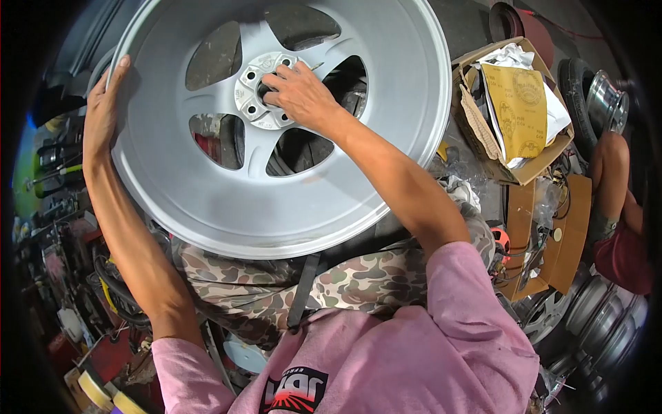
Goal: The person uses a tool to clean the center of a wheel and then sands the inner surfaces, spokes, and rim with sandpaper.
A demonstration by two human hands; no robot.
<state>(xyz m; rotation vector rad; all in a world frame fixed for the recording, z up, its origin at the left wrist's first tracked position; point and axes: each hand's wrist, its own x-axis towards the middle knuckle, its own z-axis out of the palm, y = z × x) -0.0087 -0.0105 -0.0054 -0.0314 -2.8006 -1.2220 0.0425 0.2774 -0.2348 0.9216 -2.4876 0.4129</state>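
Observation:
A large silver-grey wheel rim (200, 203), bare of any tyre, is tilted over my lap with its inner side towards me. At its left edge, my left hand (105, 103) grips the lip, thumb up along the side. My right hand (298, 93) is closed at the hub (249, 93), its fingertips over the centre bore. A thin pointed tool (316, 66) sticks out past the knuckles; the rest of it is hidden by the hand, so its kind cannot be told.
A cardboard box (483, 148) with brown sandpaper sheets (514, 110) stands at the right, an open carton (571, 228) below it. More rims (600, 324), a tyre (578, 103) and another person's leg (610, 165) are at the far right. Tools and cables (62, 276) clutter the left.

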